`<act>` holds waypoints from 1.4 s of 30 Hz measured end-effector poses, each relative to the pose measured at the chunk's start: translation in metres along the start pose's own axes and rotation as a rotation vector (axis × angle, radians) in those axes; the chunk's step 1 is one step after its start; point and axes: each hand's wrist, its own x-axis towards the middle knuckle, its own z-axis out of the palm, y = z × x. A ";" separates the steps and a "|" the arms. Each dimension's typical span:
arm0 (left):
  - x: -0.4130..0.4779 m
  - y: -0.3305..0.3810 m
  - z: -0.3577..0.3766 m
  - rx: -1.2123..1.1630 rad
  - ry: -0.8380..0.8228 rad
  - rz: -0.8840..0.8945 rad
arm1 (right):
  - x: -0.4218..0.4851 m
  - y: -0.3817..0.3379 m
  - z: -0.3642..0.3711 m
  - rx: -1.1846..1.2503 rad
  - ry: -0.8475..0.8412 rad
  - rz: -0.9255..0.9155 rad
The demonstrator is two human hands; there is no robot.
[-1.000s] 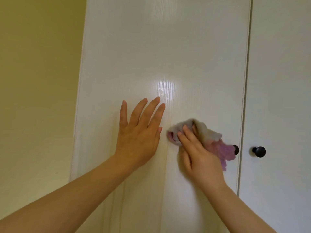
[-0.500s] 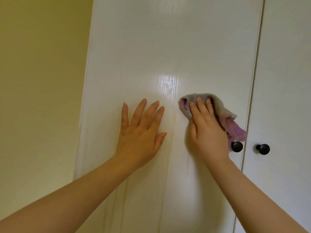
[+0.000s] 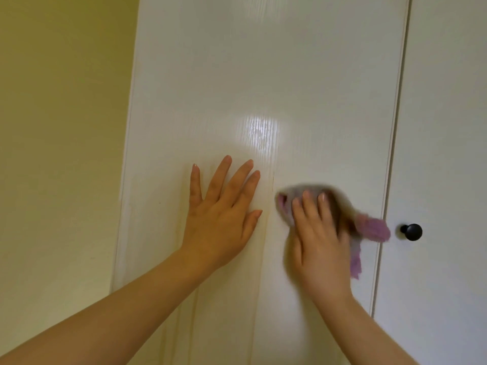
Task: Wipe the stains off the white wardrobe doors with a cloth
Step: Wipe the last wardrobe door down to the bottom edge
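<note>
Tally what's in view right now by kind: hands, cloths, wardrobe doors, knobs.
Hands: 2, left hand, right hand
Cloths: 1, cloth
Doors: 2, left door, right door
Knobs: 1 visible, black knob
Total: 6

L hand (image 3: 221, 219), R hand (image 3: 319, 241) bare; forearms (image 3: 105, 320) bare to frame edge; fingers (image 3: 218, 177) slim; nails short, rounded.

Left wardrobe door (image 3: 263, 75): glossy white, marked by faint yellowish streaks (image 3: 266, 233). Left grip (image 3: 221, 214) is laid flat on it, fingers spread. Grey-pink cloth (image 3: 371, 229) is pressed against it under right grip (image 3: 319, 241), blurred. Black knob (image 3: 412, 232) is fixed on right door (image 3: 448, 127).
</note>
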 end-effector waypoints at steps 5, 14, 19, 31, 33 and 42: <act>-0.007 0.000 0.004 0.022 -0.024 0.023 | -0.009 0.006 -0.004 0.097 -0.021 -0.079; -0.021 0.015 0.009 -0.015 0.025 -0.011 | -0.064 0.004 -0.001 0.082 -0.046 -0.101; -0.016 0.016 0.011 -0.021 0.015 -0.099 | -0.009 0.002 -0.006 0.161 -0.003 0.071; -0.027 0.023 0.006 -0.052 -0.056 -0.112 | -0.038 -0.014 0.000 0.115 -0.031 0.089; -0.031 0.023 0.006 -0.054 -0.060 -0.100 | -0.081 -0.021 0.004 0.124 -0.081 0.018; -0.038 0.022 0.003 -0.079 -0.033 -0.116 | -0.057 -0.017 0.011 0.134 -0.049 0.048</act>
